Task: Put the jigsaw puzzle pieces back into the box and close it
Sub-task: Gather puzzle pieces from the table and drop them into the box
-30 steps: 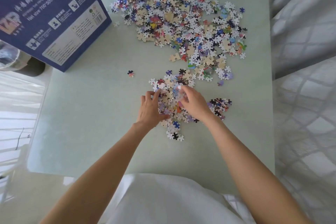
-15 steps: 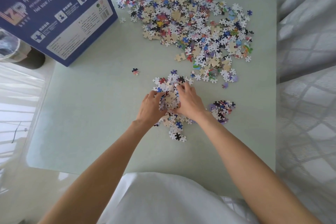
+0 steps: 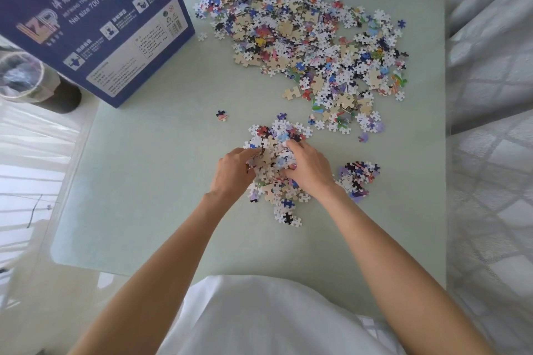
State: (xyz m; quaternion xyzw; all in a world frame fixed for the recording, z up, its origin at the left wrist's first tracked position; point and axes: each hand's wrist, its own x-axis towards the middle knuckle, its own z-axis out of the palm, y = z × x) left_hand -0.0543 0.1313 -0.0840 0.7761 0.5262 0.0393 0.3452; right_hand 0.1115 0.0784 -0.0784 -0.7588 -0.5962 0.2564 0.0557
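- Left hand (image 3: 233, 174) and right hand (image 3: 310, 170) curl their fingers round a small heap of puzzle pieces (image 3: 274, 158), squeezed between them on the table (image 3: 161, 181).
- Large loose pile (image 3: 311, 46) lies beyond.
- Blue box (image 3: 95, 23) stands far left.

Bright, diffuse daylight fills the head view; the strongest light enters through the sheer curtain (image 3: 26, 170) at the left, which is overexposed to near white. The pale green table (image 3: 150, 181) is evenly lit, with a soft sheen along its near-left edge. Shadows are faint and short beneath the left hand (image 3: 233, 173) and right hand (image 3: 310, 170). Wide-angle distortion bows the table edges and stretches the blue box (image 3: 95, 17) at the far-left corner; its print is slightly blurred
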